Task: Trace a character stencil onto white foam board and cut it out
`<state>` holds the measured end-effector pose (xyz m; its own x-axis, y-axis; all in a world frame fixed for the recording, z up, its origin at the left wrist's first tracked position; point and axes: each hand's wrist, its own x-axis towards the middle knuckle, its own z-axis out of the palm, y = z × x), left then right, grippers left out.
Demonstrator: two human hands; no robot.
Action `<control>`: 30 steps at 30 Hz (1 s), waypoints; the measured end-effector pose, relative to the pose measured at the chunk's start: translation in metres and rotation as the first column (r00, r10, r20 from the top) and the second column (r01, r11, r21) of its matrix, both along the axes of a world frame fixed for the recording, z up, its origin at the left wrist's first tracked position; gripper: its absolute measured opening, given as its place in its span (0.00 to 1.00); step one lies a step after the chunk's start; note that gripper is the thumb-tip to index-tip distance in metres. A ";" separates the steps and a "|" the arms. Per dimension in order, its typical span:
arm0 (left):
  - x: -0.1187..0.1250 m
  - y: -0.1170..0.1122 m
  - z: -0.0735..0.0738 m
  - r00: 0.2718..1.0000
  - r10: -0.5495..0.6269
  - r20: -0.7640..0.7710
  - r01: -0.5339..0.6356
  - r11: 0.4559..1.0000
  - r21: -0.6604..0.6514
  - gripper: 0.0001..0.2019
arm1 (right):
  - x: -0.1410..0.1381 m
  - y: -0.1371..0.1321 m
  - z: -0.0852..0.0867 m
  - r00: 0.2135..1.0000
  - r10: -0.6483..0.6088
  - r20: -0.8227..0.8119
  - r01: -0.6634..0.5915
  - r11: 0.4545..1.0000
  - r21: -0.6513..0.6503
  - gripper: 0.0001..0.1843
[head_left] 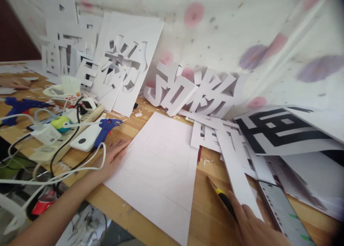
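Observation:
A large white sheet [156, 167] with faint pencil lines lies on the wooden table in front of me. My left hand [114, 158] rests flat at the sheet's left edge, fingers stretched out. Low on the right, my right hand [252, 221] is closed round the black end of a yellow-and-black craft knife [222, 197]. The knife's pointed tip faces up and left, over bare wood beside the sheet. A blue glue gun [106, 131] is just beyond my left hand, on a white box-like object [86, 136].
Cut white characters [172, 85] lean against a flowered curtain [215, 34]. A phone [286, 213] and white offcuts [236, 167] lie right. Left are a power strip [61, 142], tangled cables, another blue glue gun [20, 108] and another person's hand [16, 82].

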<state>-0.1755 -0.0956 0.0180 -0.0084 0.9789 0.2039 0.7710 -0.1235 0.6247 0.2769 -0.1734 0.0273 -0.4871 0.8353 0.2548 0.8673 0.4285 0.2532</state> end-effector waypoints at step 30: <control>0.025 -0.005 0.056 0.490 0.246 0.836 0.145 0.923 -0.356 0.43 | -0.132 0.054 0.011 0.943 0.125 -0.308 -0.154 0.986 -0.071 0.23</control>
<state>-0.1506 -0.1002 0.0744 -0.0374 0.9619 -0.2708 -0.1773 0.2603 0.9491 0.1446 -0.1195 0.0381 -0.5129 0.7913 0.3329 0.8266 0.5599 -0.0571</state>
